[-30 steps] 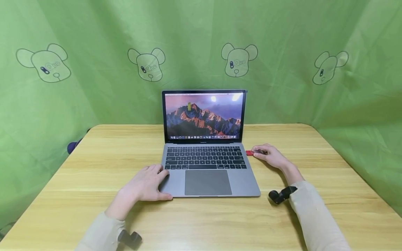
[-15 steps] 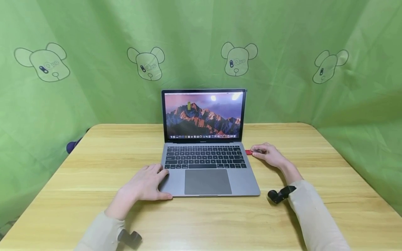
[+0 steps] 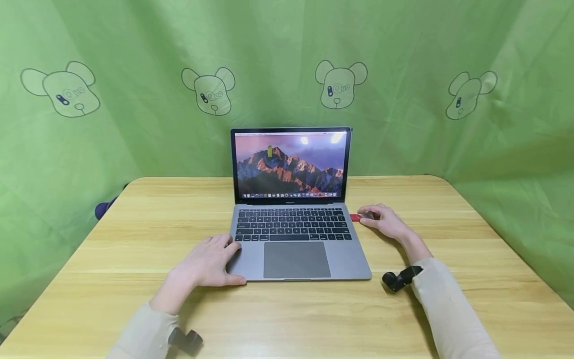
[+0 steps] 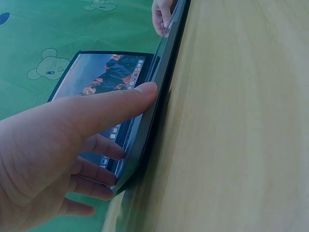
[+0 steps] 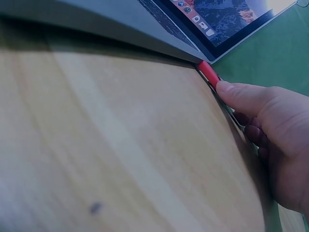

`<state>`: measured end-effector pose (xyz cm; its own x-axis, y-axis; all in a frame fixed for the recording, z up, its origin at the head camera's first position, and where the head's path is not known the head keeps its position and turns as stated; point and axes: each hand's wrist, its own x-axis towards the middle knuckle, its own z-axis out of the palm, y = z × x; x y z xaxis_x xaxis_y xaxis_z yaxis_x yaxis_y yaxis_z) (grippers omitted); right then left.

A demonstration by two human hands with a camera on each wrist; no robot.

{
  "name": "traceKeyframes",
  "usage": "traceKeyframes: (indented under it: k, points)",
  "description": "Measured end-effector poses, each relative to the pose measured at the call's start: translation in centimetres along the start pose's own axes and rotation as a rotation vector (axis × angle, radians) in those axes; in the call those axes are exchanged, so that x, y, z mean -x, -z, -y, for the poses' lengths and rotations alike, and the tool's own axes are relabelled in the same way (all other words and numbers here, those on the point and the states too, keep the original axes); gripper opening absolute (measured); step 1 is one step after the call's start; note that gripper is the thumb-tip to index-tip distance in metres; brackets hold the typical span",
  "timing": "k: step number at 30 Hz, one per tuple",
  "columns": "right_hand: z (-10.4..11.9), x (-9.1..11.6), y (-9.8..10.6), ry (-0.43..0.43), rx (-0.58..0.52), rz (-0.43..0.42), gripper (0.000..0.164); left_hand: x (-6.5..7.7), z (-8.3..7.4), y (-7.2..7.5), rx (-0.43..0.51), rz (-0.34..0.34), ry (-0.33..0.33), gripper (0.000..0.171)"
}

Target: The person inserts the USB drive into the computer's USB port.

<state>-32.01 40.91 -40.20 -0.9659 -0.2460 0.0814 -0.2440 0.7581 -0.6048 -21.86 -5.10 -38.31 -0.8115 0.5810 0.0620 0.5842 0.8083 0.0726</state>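
Observation:
An open silver laptop stands mid-table with its screen lit. My left hand rests at its front left corner. In the left wrist view the straight thumb lies on the front edge, and the spread fingers touch the left side. At the laptop's right side, my right hand pinches a red USB flash drive with a metal cover. In the right wrist view the red body of the drive meets the laptop's side edge, with my thumb pressed on its outer end. The drive's plug is hidden.
The wood-grain table carries the laptop. A green curtain with printed bear heads hangs behind and along both sides. Black wrist cameras sit at both sleeves. Something dark purple shows beyond the table's left edge.

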Motion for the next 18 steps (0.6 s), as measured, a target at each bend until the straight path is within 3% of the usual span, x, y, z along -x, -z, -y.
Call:
traceKeyframes:
  k: [18]
  points:
    - [-1.7,1.3,1.8,-0.072,-0.170,-0.052,0.051,-0.1,0.0,0.1,0.010,0.003,0.001,0.082]
